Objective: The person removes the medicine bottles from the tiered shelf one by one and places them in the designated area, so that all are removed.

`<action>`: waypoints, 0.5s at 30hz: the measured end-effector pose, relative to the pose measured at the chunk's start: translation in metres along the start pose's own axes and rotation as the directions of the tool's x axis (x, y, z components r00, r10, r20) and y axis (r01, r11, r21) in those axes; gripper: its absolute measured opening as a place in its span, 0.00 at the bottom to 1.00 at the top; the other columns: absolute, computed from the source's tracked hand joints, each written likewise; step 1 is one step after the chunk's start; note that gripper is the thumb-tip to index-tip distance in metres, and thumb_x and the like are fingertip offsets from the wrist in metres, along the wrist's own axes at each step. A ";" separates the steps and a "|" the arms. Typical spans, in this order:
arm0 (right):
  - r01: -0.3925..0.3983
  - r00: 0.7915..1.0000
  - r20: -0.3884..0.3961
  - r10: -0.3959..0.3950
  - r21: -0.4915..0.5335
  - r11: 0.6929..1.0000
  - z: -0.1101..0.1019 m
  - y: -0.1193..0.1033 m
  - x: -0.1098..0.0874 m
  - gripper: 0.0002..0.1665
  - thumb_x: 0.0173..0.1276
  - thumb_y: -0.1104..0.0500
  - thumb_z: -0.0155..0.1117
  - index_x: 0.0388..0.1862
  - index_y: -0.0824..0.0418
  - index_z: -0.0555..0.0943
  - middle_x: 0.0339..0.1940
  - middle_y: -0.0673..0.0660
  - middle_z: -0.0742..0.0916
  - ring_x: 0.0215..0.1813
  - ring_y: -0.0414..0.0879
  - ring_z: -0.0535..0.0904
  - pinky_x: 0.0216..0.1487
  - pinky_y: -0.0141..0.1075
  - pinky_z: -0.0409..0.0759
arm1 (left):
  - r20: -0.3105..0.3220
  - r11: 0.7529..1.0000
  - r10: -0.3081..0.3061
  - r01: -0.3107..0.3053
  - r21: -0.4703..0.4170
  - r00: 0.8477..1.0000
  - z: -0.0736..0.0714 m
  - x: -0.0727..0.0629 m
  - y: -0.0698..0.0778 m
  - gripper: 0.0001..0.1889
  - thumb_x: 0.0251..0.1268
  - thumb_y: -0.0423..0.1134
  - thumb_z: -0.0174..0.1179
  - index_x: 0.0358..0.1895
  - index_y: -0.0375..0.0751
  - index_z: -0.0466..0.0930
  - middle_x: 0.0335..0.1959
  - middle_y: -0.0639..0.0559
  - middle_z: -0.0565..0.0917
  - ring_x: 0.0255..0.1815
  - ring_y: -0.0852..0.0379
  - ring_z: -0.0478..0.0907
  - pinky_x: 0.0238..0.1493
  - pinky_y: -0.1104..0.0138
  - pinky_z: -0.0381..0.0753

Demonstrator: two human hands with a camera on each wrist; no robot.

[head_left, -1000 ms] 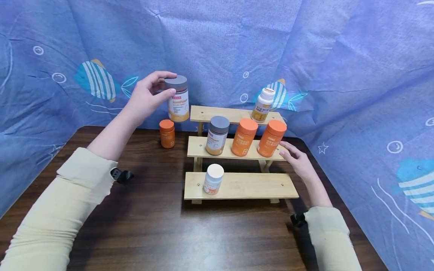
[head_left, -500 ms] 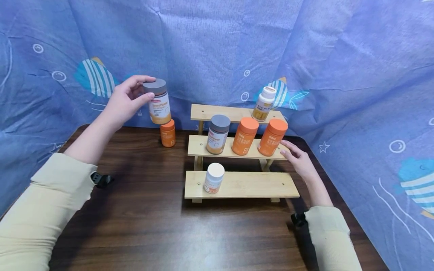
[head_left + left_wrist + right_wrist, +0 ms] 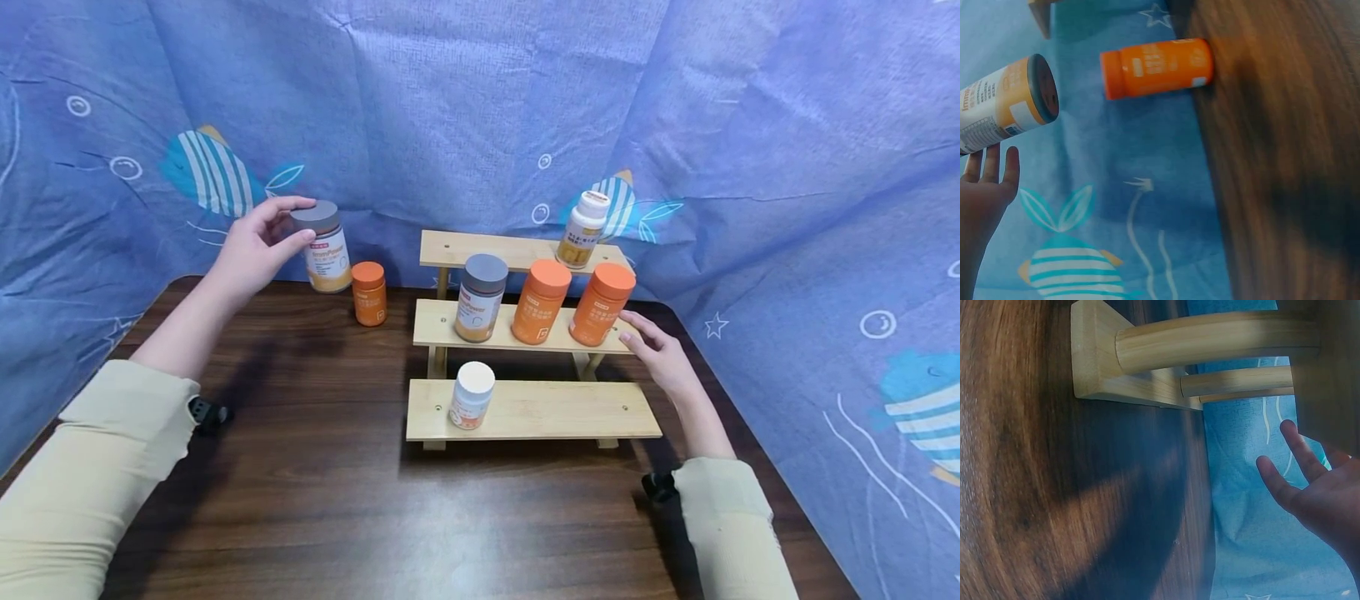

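My left hand point(image 3: 255, 250) pinches a jar point(image 3: 328, 260) by its grey lid, thumb in front. The jar has a white and orange label and hangs upright above the table at the back left. Just right of it stands a small orange bottle point(image 3: 370, 296); the left wrist view shows the jar's dark base point(image 3: 1044, 89) off the table. My right hand point(image 3: 666, 358) is at the right end of the middle shelf of a wooden rack point(image 3: 536, 410), beside an orange jar point(image 3: 600, 308). Its fingers point(image 3: 1300, 453) extend loosely near the shelf's end; contact there is unclear.
A matching grey-lidded jar point(image 3: 480, 300) and another orange jar point(image 3: 542, 304) share the middle shelf. A white-capped bottle point(image 3: 581, 233) stands on the top shelf, a white bottle point(image 3: 472, 396) on the lowest. Behind the dark wooden table point(image 3: 315, 500) hangs a blue cloth point(image 3: 465, 108).
My left hand has carried the grey-lidded jar leftward from beside the top shelf, past the small orange bottle, then lowered it toward the table. The right hand has stayed in place.
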State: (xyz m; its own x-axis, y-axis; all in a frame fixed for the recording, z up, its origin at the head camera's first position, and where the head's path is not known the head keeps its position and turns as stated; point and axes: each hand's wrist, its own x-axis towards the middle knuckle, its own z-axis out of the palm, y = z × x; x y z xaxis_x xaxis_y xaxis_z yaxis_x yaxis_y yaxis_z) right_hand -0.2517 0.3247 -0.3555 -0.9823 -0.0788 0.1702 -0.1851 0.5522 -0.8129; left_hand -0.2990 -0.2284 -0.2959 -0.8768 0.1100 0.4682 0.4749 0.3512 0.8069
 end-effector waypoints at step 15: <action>0.001 1.000 0.002 -0.001 0.017 1.000 0.000 0.000 0.000 0.32 0.71 0.52 0.56 0.69 0.64 0.65 0.72 0.63 0.66 0.71 0.54 0.59 0.50 0.17 0.66 | -0.058 0.980 -0.078 0.087 0.176 0.995 0.005 -0.012 -0.050 0.24 0.66 0.42 0.59 0.64 0.44 0.69 0.49 0.49 0.77 0.43 0.70 0.71 0.40 0.79 0.68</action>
State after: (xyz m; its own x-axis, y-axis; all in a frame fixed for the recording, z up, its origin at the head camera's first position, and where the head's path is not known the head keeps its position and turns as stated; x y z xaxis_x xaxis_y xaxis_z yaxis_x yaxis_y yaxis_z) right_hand -0.2513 0.3244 -0.3554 -0.9821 -0.0811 0.1698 -0.1866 0.5380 -0.8220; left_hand -0.3128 -0.2424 -0.3439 -0.9052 0.0277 0.4241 0.3758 0.5178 0.7685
